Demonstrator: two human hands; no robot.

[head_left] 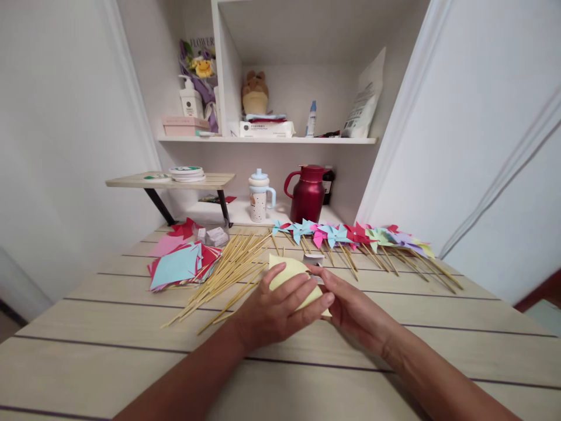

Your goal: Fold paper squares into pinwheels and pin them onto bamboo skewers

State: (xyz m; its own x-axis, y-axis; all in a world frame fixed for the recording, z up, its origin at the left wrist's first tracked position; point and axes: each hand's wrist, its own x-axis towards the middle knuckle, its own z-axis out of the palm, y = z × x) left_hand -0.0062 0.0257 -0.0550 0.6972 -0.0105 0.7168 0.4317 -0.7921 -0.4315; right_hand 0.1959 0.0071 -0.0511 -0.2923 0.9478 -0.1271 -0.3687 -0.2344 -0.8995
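A pale yellow paper sheet, curled over on itself, lies on the wooden table in front of me. My left hand lies over its near side, fingers curled and pressing the paper. My right hand grips the paper's right corner from beneath, fingers closed on it. Left of the hands lies a heap of thin wooden sticks. Beyond that sits a stack of coloured paper squares.
A row of finished paper pinwheels on sticks runs across the back right of the table. A red jug and a white lidded cup stand by the wall. A small raised shelf carries tape rolls. Small white boxes lie behind the sticks.
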